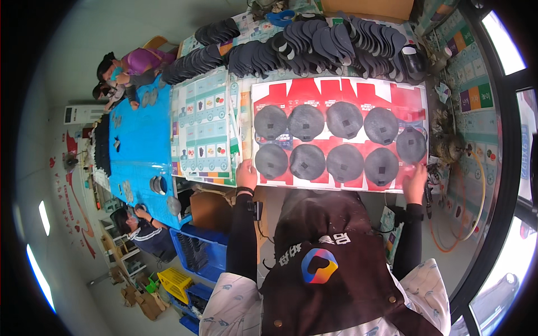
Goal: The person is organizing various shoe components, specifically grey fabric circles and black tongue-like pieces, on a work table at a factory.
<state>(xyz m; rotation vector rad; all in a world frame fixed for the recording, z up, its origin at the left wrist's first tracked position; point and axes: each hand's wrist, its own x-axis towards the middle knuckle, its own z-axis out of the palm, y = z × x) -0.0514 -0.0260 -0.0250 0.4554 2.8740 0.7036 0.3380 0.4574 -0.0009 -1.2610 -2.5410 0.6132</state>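
A red and white printed cardboard sheet (328, 89) lies in front of me. On it rest several dark grey round pads (344, 120) in two rows, most with a small black square patch. My left hand (246, 175) is closed on the sheet's near left corner, its thumb along the edge. At the near right corner my right hand (414, 183) grips the same sheet, fingers partly hidden by it. Behind the sheet, dark sole-shaped pieces (330, 45) stand in long overlapping rows.
A stack of printed sheets (204, 126) lies left of the cardboard. Further left is a blue table (140, 140) with people seated around it. Blue crates (204, 255) and a yellow crate (175, 284) sit below. A yellow hose (482, 196) hangs at the right.
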